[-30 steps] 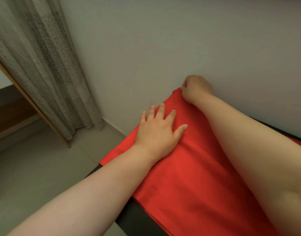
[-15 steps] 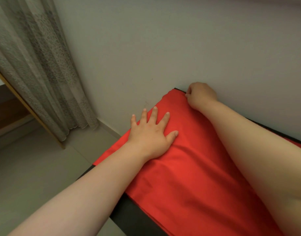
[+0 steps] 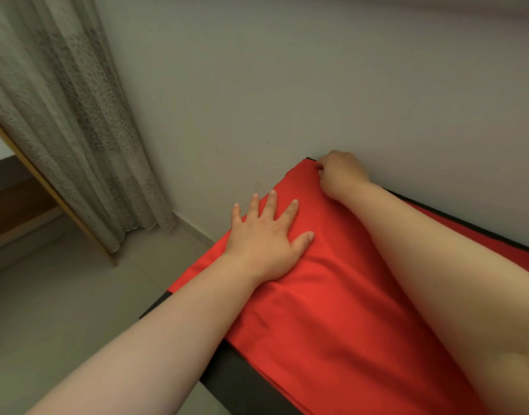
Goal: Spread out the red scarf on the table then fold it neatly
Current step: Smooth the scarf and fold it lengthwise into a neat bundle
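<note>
Wall [image 3: 317,85] fills the far side of the view, with a curtain [image 3: 71,130] hanging to the left above the floor [image 3: 47,310]. Against the wall stands the dark table [image 3: 236,381], and the red scarf [image 3: 332,310] lies along it, its long axis running from the far corner back toward the person and off the lower right edge of the frame. The left hand [image 3: 266,238] rests flat on the cloth near its left edge, fingers spread, gripping nothing. The right hand [image 3: 341,173] is farther off, curled at the far corner beside the wall, and seems to pinch the scarf's corner there. So the right hand is nearer the corner any coming fold would probably carry. How many layers the cloth has is hard to make out, and the right forearm hides its wall-side edge.
</note>
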Tool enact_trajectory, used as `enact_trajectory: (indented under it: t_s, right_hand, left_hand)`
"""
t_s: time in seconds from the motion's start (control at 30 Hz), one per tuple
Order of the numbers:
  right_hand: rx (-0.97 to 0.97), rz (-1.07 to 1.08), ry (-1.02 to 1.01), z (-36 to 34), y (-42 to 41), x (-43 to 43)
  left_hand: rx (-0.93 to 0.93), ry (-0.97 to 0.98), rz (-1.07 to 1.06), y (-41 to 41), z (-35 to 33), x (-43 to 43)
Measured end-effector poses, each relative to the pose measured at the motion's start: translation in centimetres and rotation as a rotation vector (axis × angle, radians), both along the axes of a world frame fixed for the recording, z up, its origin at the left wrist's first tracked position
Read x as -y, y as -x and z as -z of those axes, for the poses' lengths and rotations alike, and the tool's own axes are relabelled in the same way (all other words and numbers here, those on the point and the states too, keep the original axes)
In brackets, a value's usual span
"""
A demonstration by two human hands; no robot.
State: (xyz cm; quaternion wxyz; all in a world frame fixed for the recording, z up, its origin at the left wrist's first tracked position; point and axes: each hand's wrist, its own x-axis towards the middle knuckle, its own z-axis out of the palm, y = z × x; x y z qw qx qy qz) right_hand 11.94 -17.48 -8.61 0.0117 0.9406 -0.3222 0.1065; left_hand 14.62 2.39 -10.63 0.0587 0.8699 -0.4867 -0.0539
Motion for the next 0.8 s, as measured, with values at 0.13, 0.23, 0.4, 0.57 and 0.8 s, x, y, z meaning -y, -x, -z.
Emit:
enact_trajectory:
  t_s: [0.13,0.23,0.4,0.57,0.8]
  right_hand:
    - [0.089,0.004,-0.003,-0.2,0.2,0.2]
    - [0.111,0.038,-0.137,-0.5,-1.0,0.1]
    - [0.098,0.147,-0.242,-1.2,-3.0,-0.1]
    - [0.005,0.187,-0.22,-1.5,-3.5,0.0]
    - [0.079,0.242,-0.073,-2.5,-3.0,0.6]
  left_hand:
    - [0.002,0.001,0.0,0.0,-0.1,0.0]
    - [0.023,0.051,0.016,0.0,-0.1,0.1]
    - [0.026,0.118,0.078,-0.1,0.0,0.2]
    - [0.01,0.106,0.079,-0.3,0.2,0.4]
    - [0.008,0.067,0.078,-0.3,0.3,0.4]
